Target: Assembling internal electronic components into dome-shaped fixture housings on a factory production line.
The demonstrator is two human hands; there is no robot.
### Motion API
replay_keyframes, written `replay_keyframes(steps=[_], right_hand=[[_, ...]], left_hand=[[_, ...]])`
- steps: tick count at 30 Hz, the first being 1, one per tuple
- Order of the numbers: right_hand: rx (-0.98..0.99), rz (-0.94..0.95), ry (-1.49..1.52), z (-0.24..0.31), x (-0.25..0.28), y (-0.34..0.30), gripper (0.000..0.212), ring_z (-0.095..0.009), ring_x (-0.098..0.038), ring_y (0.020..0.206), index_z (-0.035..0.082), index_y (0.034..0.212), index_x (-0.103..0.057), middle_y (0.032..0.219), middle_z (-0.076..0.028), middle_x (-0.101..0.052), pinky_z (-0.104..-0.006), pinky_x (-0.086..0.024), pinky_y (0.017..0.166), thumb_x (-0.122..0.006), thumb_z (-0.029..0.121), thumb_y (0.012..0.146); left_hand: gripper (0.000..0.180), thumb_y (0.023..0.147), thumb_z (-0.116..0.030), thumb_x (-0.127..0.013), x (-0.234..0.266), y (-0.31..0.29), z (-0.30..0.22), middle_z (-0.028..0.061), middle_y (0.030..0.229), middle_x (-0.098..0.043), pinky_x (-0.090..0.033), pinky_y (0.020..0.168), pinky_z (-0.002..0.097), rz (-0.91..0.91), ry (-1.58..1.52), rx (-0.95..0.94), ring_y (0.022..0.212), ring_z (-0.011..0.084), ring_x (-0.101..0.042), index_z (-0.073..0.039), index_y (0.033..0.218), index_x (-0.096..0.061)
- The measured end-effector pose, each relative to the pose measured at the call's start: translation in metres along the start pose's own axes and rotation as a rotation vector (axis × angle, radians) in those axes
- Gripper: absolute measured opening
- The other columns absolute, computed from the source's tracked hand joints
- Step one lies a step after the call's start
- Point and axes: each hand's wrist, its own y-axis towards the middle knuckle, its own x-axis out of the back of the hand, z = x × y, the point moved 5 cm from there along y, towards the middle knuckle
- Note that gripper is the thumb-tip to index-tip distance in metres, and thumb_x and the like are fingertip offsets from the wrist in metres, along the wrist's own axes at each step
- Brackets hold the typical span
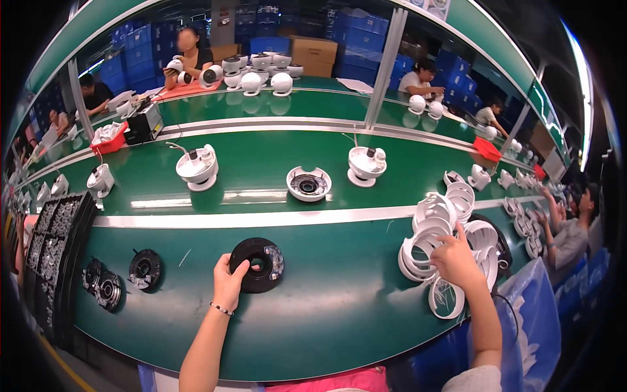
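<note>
My left hand (230,281) grips a black round disc-shaped part (256,285) by its left edge, thumb on top near the central hole. A circuit board with pale components shows along the disc's right side. Over on the right, my right hand (457,260) is at a heap of white ring-shaped plastic shells (424,228), fingers apart and touching the shells. Whether it has hold of one cannot be made out. Several similar black round parts (144,269) lie on the green bench to the left.
A black rack of small parts (52,261) borders the bench's left. Beyond a pale rail, a green belt (255,170) carries white rounded housings (198,168) and an open white bowl-shaped shell (309,185). A blue plastic-lined bin (522,320) stands at right. Other people work across and to the right.
</note>
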Motion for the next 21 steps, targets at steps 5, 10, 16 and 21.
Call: replay_keyframes(steps=[5,10,16,21], right_hand=[[0.183,-0.431,0.269,0.086,0.033,0.013,0.008,-0.024,-0.055,0.058,0.006,0.069,-0.057,0.059,-0.007,-0.056,-0.0412,-0.042,0.076,-0.062,0.004,0.063],[0.306,-0.392,0.550,0.180,-0.033,0.027,0.010,-0.022,-0.054,0.049,0.007,0.073,-0.059,0.057,-0.006,-0.055,-0.0324,-0.042,0.043,-0.066,0.008,0.065],[0.316,-0.272,0.629,0.208,-0.056,0.040,0.027,-0.027,-0.054,0.077,0.006,0.079,-0.055,0.093,-0.012,-0.057,-0.0335,-0.046,0.065,-0.070,0.016,0.059],[0.045,0.019,0.399,0.191,-0.046,0.067,0.103,-0.046,-0.021,0.119,0.002,0.127,-0.026,0.133,-0.029,-0.013,-0.0511,-0.026,0.092,-0.078,0.041,0.047]], left_hand=[[0.018,0.079,-0.002,-0.055,0.009,-0.007,-0.004,0.0082,0.094,-0.056,-0.045,0.074,0.0262,-0.043,-0.300,0.105,0.085,0.0135,-0.055,0.001,0.095,-0.046],[0.025,0.079,0.000,-0.053,0.016,-0.003,0.001,0.0093,0.101,-0.054,-0.044,0.079,0.0286,-0.104,-0.340,0.067,0.091,0.0156,-0.054,0.000,0.102,-0.043],[0.036,0.076,0.006,-0.052,0.011,-0.003,-0.016,0.0106,0.107,-0.051,-0.043,0.084,0.0317,-0.106,-0.405,-0.044,0.098,0.0213,-0.054,0.001,0.110,-0.040],[0.039,0.076,0.008,-0.051,0.006,-0.002,-0.022,0.0103,0.110,-0.050,-0.045,0.082,0.0298,-0.100,-0.399,-0.012,0.097,0.0190,-0.053,0.000,0.112,-0.039]])
